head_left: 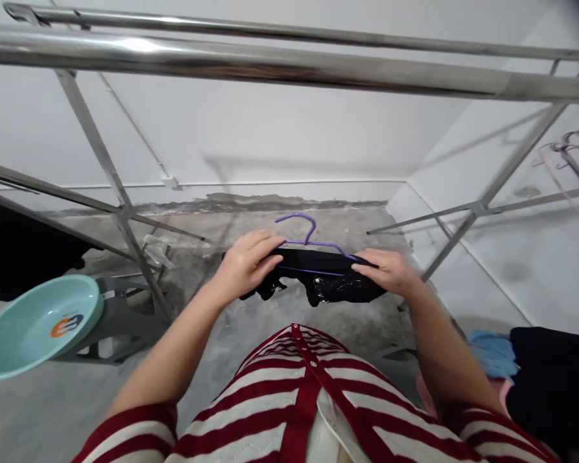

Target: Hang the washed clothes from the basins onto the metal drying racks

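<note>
A small black garment (325,283) hangs over a purple wire hanger (303,233), held out in front of me above the concrete floor. My left hand (245,263) is closed on the left end of the garment and hanger. My right hand (388,270) grips the right end, fingers pinched over the fabric. The hanger's hook sticks up between my hands. Above and in front runs a shiny metal rack bar (270,64). My red-and-white striped top fills the bottom of the view.
A teal basin (38,325) sits at the left beside the rack's crossed legs (125,218). Dark cloth (14,251) lies at far left. At right are blue cloth (492,352), black cloth (554,386) and more hangers (572,146) on a rail.
</note>
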Demonstrator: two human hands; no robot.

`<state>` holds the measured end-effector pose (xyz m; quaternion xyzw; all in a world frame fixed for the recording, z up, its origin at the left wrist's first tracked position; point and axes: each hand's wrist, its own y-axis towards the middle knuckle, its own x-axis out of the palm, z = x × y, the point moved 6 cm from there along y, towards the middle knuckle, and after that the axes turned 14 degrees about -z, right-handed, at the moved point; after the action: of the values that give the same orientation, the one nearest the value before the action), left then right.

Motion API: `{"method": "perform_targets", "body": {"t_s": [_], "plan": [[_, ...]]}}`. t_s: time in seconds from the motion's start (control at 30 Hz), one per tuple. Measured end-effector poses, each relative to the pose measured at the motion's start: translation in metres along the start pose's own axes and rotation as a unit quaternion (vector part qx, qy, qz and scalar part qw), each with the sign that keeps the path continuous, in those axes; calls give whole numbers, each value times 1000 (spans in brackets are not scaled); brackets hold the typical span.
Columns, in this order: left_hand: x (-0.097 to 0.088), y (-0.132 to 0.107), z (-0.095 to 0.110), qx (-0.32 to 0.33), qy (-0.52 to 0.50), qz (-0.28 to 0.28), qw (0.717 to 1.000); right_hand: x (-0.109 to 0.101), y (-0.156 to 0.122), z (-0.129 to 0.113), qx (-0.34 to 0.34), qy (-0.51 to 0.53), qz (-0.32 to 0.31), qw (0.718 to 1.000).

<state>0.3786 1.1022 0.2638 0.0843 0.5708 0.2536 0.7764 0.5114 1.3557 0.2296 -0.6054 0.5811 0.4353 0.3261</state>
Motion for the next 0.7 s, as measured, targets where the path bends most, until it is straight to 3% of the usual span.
{"method": "perform_targets", "body": {"t_s": [0.17,0.3,0.4,0.5,0.7], "plan": [[28,8,10,-41,-6,32,999,42,-3,-1,37,101,-6,994],[27,-5,8,-61,-54,66,994,84,-10,-3,72,278,-128,949],[29,-18,12,-61,-77,80,992,101,-10,-10,36,385,-196,901],[38,-30,17,-50,-90,81,991,109,-4,-22,-10,411,-218,885],[39,-58,15,-73,-123,93,985,140,7,-81,-119,395,-340,845]]}}
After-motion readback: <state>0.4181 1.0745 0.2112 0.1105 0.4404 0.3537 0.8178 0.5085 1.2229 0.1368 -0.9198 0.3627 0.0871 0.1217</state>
